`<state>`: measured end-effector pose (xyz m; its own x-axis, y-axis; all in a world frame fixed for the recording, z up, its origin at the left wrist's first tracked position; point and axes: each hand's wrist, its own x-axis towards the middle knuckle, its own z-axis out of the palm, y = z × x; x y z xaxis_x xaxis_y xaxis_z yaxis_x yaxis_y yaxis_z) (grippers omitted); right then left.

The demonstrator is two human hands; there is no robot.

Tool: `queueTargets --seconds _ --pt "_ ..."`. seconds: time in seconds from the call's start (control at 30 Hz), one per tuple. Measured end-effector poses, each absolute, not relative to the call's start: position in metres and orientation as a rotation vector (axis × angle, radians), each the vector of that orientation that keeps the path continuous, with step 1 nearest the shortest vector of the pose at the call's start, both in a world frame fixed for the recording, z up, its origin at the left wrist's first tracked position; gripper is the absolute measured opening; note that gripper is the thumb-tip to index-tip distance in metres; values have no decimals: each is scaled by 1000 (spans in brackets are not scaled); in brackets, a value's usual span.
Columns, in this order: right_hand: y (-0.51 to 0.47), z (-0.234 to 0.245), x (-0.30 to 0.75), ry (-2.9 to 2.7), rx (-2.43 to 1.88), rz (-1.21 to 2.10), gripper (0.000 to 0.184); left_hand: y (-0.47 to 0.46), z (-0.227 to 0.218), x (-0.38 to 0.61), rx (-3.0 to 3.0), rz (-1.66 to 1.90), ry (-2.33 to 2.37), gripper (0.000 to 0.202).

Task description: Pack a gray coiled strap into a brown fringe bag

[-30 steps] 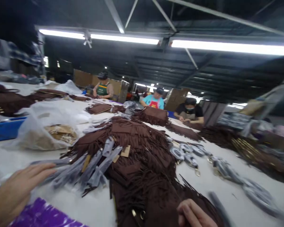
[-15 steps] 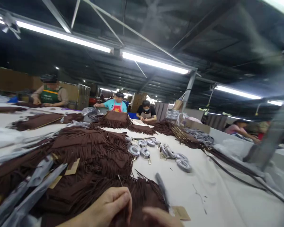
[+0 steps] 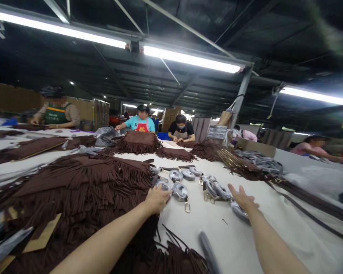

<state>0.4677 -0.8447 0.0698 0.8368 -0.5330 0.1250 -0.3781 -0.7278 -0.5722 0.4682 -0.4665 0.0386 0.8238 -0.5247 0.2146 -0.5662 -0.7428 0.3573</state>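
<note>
My left hand (image 3: pixel 157 198) reaches over the table at the edge of the brown fringed bags. Its fingers are a little apart and lie at a coiled strap in clear wrap (image 3: pixel 163 183); whether they touch it I cannot tell. Beside it lies another wrapped strap coil (image 3: pixel 180 191) with a gold clasp (image 3: pixel 187 207). Further right, my right hand (image 3: pixel 243 198) is open with spread fingers, above a wrapped coil (image 3: pixel 240 211) that it partly hides. Between the hands are more wrapped coils (image 3: pixel 215 187). A pile of brown fringed bags (image 3: pixel 85 182) spreads under and left of my left arm.
A grey plastic-wrapped strip (image 3: pixel 208 253) lies near the front. Gold-coloured bars (image 3: pixel 231 159) and long brown straps (image 3: pixel 308 194) are at the right. Across the white table (image 3: pixel 194 222) several people work, one in a red apron (image 3: pixel 143 125). Cardboard tags (image 3: pixel 42 236) show among the bags.
Both hands have moved forward from the near bag to the strap coils, and have spread apart. The right hand's fingers are now spread. The view has shifted somewhat.
</note>
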Motion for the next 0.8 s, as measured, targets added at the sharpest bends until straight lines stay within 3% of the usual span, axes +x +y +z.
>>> queueTargets --seconds 0.23,0.4,0.6,0.8 --pt "-805 41 528 179 -2589 -157 71 -513 21 500 2751 104 -611 40" --pt "-775 51 458 -251 -2570 -56 64 -515 29 446 2660 48 -893 36" --pt "-760 70 344 -383 -2504 52 60 -457 41 372 2294 -182 -1238 33" --pt "-750 89 277 -221 -2538 -191 58 -388 71 340 1666 -246 -505 50"
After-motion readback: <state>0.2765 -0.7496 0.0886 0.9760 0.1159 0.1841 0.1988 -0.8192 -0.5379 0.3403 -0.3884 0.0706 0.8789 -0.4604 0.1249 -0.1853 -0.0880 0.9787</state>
